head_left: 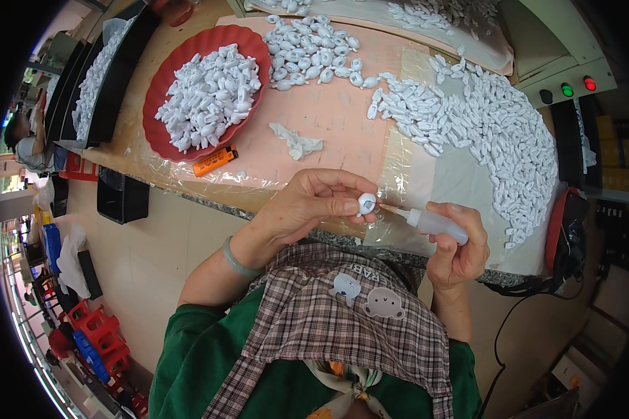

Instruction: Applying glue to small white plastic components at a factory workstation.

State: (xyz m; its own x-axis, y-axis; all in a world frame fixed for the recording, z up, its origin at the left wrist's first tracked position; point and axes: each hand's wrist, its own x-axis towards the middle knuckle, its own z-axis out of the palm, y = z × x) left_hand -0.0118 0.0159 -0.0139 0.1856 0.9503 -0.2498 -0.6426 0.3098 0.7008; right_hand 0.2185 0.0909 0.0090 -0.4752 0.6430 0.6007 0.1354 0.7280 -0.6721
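Brown-and-cream checked cloth apron (293, 307) is lying nearest the camera, covering a green top (203, 342) on the person's chest. Beyond it, the left hand (307, 206) is pinching a small rounded white plastic piece (366, 203) between thumb and fingers, just over the table's near edge. Its end with a grey square patch is facing the camera; its long axis is not showing clearly. The right hand (461, 241) is curling around a translucent plastic squeeze bottle (437, 226), whose long axis is running from upper left to lower right. Its thin nozzle (396, 211) is pointing left at the white piece; whether the two are touching cannot be told.

Farther out, a pinkish sheet (349, 140) is covering much of the table, bearing a crumpled white tissue (295, 142). An orange block with a black end (215, 161) is lying beside a red fluted bowl (152, 115) filled with white pieces. Rounded white pieces (307, 52) are clustering right of the bowl, and slender white pieces (482, 126) are spreading along the right side.

Around the table, red plastic stools (98, 328) are standing on the pale floor (175, 244), while another person (31, 146) is sitting far left.
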